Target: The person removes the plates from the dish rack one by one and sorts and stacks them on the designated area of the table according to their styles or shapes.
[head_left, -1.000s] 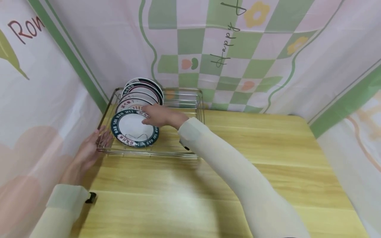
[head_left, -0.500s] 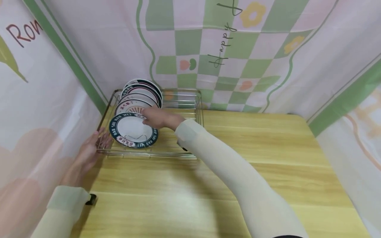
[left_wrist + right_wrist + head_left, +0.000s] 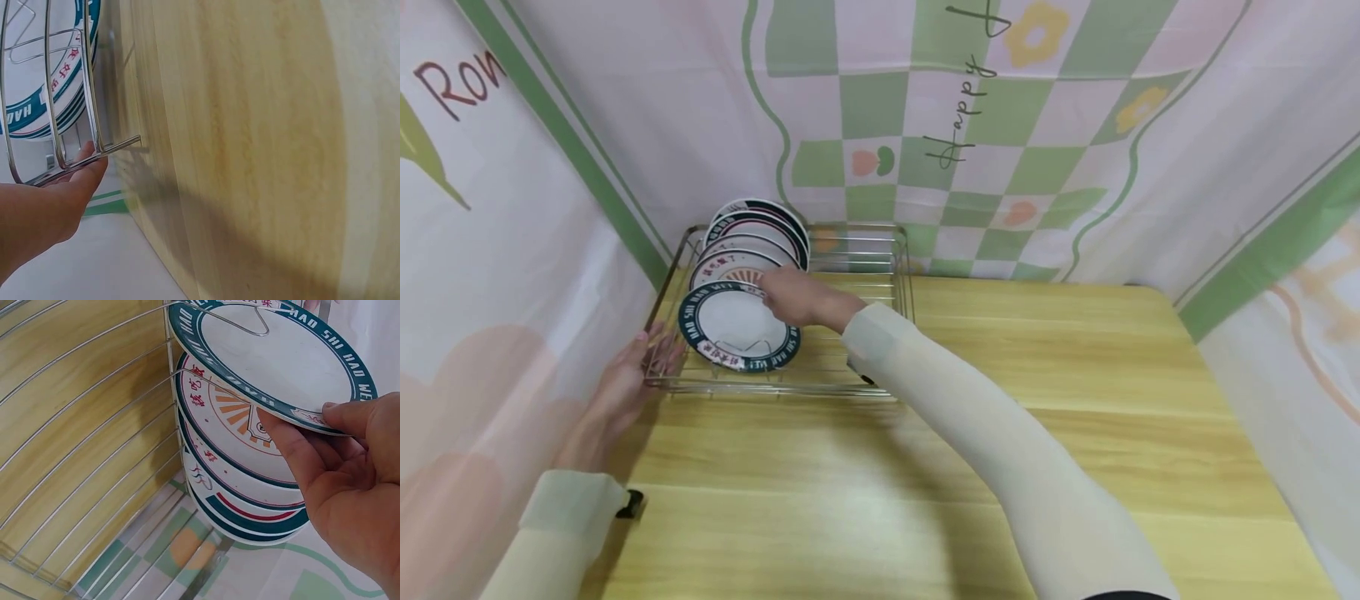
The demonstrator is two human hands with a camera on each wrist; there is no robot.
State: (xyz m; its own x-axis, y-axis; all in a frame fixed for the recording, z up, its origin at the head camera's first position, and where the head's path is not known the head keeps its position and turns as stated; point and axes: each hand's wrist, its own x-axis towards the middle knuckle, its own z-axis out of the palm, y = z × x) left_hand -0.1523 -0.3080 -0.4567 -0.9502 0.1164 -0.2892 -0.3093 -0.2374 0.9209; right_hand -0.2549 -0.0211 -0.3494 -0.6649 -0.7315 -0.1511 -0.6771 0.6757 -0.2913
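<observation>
A white plate with a dark green lettered rim leans at the front of a row of plates in a wire dish rack. My right hand pinches its upper right rim, the thumb on the face and the fingers behind. Just behind it stands a plate with an orange fan pattern, with several more plates farther back. My left hand holds the front left corner of the rack, around the lower rail; its fingers are partly hidden by the wires.
The rack stands at the back left of a wooden table, close to patterned cloth walls behind and to the left. Bare wires show in the rack's right half. The tabletop extends to the right and front.
The front plate's top edge has tipped slightly forward with my right hand, and more of the orange fan plate shows behind it. My left hand has stayed at the rack corner.
</observation>
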